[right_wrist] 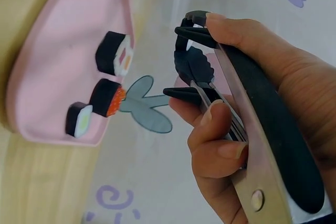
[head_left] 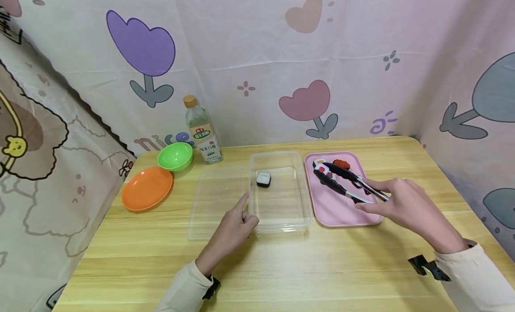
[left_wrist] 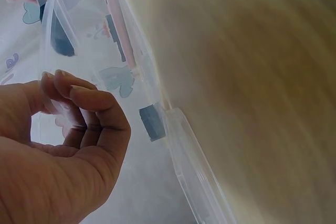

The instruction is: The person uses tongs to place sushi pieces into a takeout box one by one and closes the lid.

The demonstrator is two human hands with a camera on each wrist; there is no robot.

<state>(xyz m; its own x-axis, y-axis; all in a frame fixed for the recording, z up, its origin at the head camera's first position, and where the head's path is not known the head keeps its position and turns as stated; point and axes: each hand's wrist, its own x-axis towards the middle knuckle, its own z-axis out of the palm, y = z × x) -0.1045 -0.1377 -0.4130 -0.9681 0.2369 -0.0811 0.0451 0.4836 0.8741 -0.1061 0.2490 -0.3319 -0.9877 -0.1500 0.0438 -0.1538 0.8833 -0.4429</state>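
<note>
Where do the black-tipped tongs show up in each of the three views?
Head view: the tongs lie right of centre, over the pink tray, held by the right hand.
Left wrist view: only a dark shape at the top left, seen through the clear container, may be them; I cannot tell.
Right wrist view: the tongs fill the right half, in the hand's grip.
Shared landmark: the pink tray, in the head and right wrist views.

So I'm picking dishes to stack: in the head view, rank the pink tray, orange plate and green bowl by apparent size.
Largest to smallest:
1. pink tray
2. orange plate
3. green bowl, though it sits farther from the camera, so it is slightly understated.
</note>
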